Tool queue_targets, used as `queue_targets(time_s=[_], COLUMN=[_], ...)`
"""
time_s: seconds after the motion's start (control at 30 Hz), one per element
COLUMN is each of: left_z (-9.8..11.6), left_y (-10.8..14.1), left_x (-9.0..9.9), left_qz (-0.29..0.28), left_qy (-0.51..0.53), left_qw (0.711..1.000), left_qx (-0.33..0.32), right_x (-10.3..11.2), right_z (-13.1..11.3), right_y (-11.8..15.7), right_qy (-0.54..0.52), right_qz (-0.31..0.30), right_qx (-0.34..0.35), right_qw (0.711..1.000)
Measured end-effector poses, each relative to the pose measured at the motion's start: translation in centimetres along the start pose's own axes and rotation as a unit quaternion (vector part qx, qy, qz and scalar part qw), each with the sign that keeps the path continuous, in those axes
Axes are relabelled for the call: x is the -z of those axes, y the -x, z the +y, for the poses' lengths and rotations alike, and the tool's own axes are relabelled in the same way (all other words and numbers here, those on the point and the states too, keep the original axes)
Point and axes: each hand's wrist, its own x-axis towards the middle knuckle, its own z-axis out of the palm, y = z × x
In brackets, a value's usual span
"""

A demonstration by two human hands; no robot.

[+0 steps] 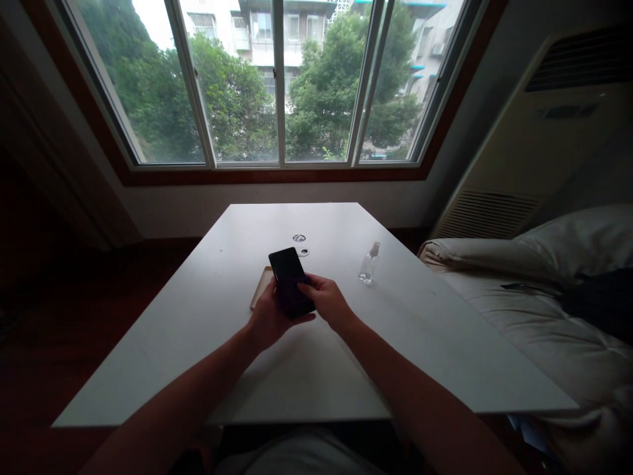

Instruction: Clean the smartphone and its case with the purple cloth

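Note:
A black smartphone (287,267) is held tilted over the table, its dark face towards me. My left hand (271,315) cradles it from below and along its left side, with fingers stretching out under its lower edge. From the right, my right hand (326,297) grips the phone's right edge, thumb lying on its face and the other fingers mostly hidden. Partly covered by the phone and my left hand, a shallow light-brown tray or case (260,287) rests on the table. A clear spray bottle (368,265) stands apart, to the right of my hands.
The white table (395,349) narrows towards the window (279,92). Two small round dark-lined marks or items (299,238) lie beyond the phone. A padded light-coloured seat or bed (504,290) borders the table's right side, with a dark cloth (601,300) on it.

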Motion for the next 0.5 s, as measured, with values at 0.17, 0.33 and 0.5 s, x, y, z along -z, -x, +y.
queue_targets(time_s=[0.17, 0.33, 0.5], left_z=[0.0, 0.1, 0.0], left_y=[-0.2, 0.2, 0.8], left_x=[0.5, 0.2, 0.1], left_qz=[0.025, -0.022, -0.052], left_qy=[0.033, 0.048, 0.047], left_qw=[0.999, 0.999, 0.997], left_qx=[-0.016, -0.013, 0.030], right_x=[-0.4, -0.1, 0.0], right_z=[0.5, -1.2, -2.1], right_y=[0.7, 1.3, 0.7], right_qy=[0.277, 0.329, 0.176], right_qz=[0.093, 0.153, 0.223], right_qx=[0.089, 0.199, 0.118], right_qw=[0.952, 0.910, 0.951])
